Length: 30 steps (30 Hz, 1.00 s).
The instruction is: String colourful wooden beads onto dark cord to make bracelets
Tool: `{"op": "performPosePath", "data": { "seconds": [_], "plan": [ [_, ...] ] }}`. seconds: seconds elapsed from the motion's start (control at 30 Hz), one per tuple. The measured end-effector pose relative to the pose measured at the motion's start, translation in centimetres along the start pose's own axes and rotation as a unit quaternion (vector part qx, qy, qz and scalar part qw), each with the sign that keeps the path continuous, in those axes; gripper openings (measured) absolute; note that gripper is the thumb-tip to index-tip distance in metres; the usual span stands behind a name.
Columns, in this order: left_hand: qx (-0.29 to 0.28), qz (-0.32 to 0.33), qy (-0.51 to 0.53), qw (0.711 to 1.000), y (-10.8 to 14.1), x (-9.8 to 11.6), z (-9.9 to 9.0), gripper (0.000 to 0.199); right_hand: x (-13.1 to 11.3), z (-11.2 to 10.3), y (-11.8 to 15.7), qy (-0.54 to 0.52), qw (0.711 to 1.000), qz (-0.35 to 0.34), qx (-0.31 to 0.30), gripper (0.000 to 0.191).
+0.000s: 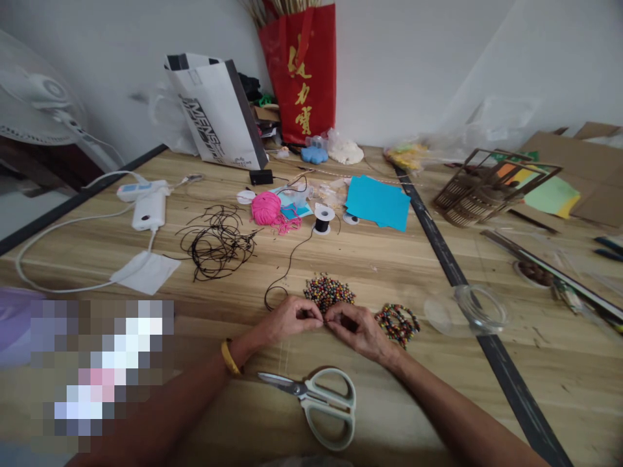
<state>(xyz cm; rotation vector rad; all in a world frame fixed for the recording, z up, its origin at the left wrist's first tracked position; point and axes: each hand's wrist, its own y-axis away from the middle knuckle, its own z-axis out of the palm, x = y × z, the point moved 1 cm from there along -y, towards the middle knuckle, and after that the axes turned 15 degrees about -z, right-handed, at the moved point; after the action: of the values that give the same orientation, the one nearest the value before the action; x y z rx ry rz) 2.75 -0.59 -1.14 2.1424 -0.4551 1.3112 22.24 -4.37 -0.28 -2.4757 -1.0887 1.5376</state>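
Observation:
My left hand (295, 318), with a gold bracelet (230, 358) at the wrist, and my right hand (359, 329) meet fingertip to fingertip in front of a pile of small multicoloured beads (329, 290). Both are closed in a pinch; what sits between the fingertips is too small to make out. Right of my right hand lies a coil of strung beads (398, 324). Scissors with pale handles (306, 392) rest on the table below my hands, blades toward the left. Black cord runs from a spool (322, 219) down to a loop beside my left hand.
Tangled black cord (219, 243), a pink yarn ball (266, 208) and blue sheets (378, 202) lie farther back. A white power bank (149, 209) with its cable is at the left. A round clear container (481, 309) and small woven baskets (479, 198) stand at the right.

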Motion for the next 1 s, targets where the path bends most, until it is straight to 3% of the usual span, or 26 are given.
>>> {"op": "performPosePath", "data": {
  "seconds": [0.27,0.5,1.0],
  "plan": [
    [0.009,0.008,-0.005,1.000,-0.03,0.08,-0.03,0.013,-0.05,0.04,0.04,0.000,1.000,-0.007,-0.005,0.011],
    [0.007,-0.002,-0.005,1.000,0.06,0.37,-0.10,0.012,-0.01,-0.06,-0.28,-0.009,0.997,-0.077,0.002,0.011],
    [0.004,-0.004,-0.002,1.000,0.05,0.38,-0.11,0.013,0.25,0.13,0.07,-0.002,1.000,-0.028,-0.002,0.012]
  ]
}}
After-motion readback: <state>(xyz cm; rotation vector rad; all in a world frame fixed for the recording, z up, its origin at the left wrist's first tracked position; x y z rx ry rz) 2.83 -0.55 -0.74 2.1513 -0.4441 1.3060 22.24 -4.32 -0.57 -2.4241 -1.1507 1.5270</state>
